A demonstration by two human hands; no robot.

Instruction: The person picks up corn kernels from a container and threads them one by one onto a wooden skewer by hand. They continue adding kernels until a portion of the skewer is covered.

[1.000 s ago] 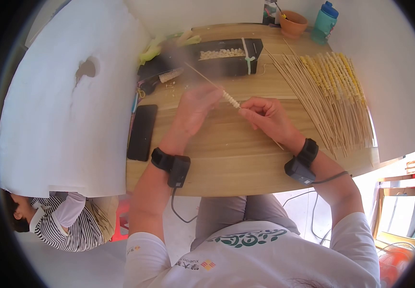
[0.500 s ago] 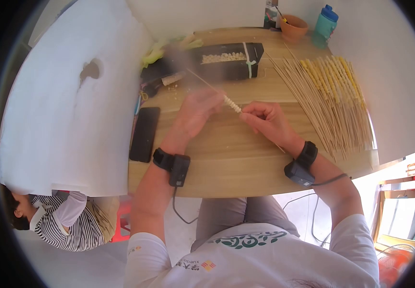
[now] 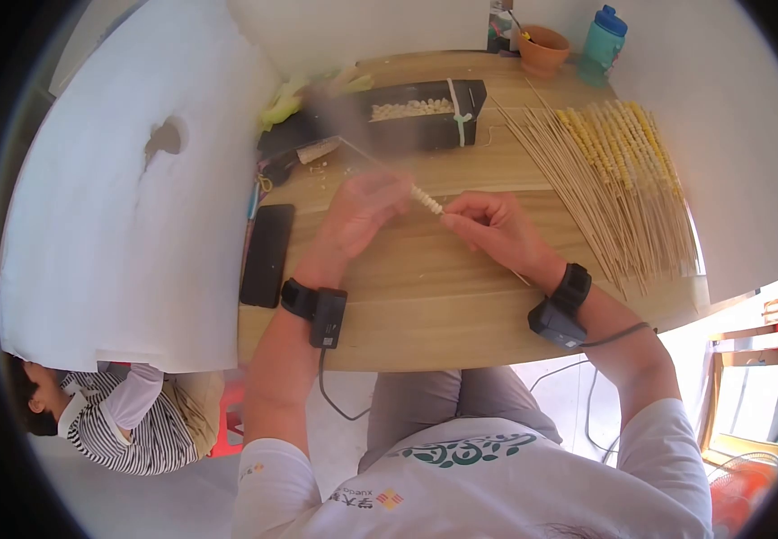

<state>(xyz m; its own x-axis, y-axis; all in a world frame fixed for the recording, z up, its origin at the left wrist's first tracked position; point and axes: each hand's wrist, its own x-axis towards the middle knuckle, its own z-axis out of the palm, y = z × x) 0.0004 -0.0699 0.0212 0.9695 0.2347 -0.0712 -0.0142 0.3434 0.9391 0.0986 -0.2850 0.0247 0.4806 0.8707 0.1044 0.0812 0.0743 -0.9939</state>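
A thin wooden skewer threaded with small pale kernel-like pieces [image 3: 426, 200] runs slantwise between my hands over the table. My right hand [image 3: 495, 226] pinches it at the lower end of the row of pieces, and the bare stick comes out below the palm. Fingers of my left hand [image 3: 366, 211] close around the upper part of the skewer, slightly blurred. Beyond them stands a long black box [image 3: 443, 135] with loose pale pieces [image 3: 411, 109] inside; a blurred smear in the picture covers part of it.
Many skewers, several tipped with yellow pieces [image 3: 618, 144], lie at the right. A black phone [image 3: 266, 256] is at the left. At the back are a clay pot [image 3: 543, 52] and a blue bottle [image 3: 603, 45]. White panels [image 3: 119, 198] flank the table; another person [image 3: 133, 418] sits beyond the left one.
The whole view has shifted slightly. My left hand stays by the upper part of the skewer, and my right hand keeps its pinch on the lower end.
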